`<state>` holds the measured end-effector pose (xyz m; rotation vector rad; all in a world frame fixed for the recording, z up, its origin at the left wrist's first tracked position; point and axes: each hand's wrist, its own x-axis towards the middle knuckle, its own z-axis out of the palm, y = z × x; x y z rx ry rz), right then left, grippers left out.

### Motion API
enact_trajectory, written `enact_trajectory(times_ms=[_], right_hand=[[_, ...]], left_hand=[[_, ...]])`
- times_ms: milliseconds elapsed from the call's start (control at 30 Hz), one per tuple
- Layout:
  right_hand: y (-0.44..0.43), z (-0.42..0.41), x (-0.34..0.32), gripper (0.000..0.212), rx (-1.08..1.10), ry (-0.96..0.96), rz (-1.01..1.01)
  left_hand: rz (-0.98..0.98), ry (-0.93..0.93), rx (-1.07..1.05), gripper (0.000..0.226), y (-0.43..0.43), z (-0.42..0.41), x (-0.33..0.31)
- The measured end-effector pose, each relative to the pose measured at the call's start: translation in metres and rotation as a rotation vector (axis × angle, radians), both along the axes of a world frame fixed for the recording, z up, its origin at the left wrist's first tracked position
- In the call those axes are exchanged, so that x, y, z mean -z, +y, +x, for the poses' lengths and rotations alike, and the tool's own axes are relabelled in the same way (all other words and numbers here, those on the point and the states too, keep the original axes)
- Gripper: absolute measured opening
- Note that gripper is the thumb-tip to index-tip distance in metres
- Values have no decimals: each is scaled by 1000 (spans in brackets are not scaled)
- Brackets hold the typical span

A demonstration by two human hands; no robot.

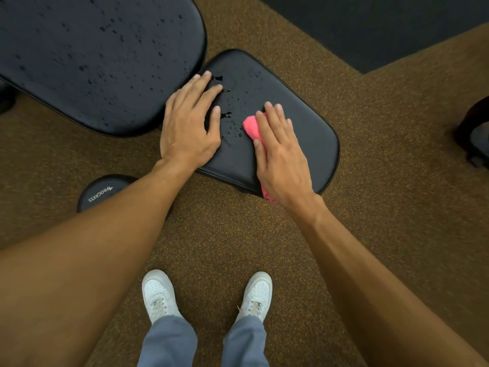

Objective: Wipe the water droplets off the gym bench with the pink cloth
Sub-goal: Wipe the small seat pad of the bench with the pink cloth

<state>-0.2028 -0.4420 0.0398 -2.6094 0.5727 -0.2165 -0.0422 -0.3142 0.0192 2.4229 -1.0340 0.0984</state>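
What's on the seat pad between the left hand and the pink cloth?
Head view: only water droplets on bare black seat pad, between the left hand and the pink cloth.

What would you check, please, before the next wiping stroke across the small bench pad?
1. Pink cloth under the right hand: ok, pressed flat on the seat pad.
2. Left hand bracing the pad: ok, palm down on its left edge.
3. Droplets ahead of the cloth: not ok, still wet between the hands.
4. Large back pad: not ok, covered in droplets.
5. Cloth dryness: cannot tell.
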Motion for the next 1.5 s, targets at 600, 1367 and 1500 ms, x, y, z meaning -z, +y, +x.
enact_trajectory(times_ms=[600, 1367, 1500], right_hand=[[12, 11, 1, 53, -116, 9, 4], [8, -20, -10, 56, -75, 97, 134], [-16, -17, -23, 52, -49, 108, 89]], left_hand=[[8, 32, -8, 44, 1, -1, -2], [-10, 121, 22, 44, 5, 3, -3], [-14, 232, 1, 42, 4, -1, -16]])
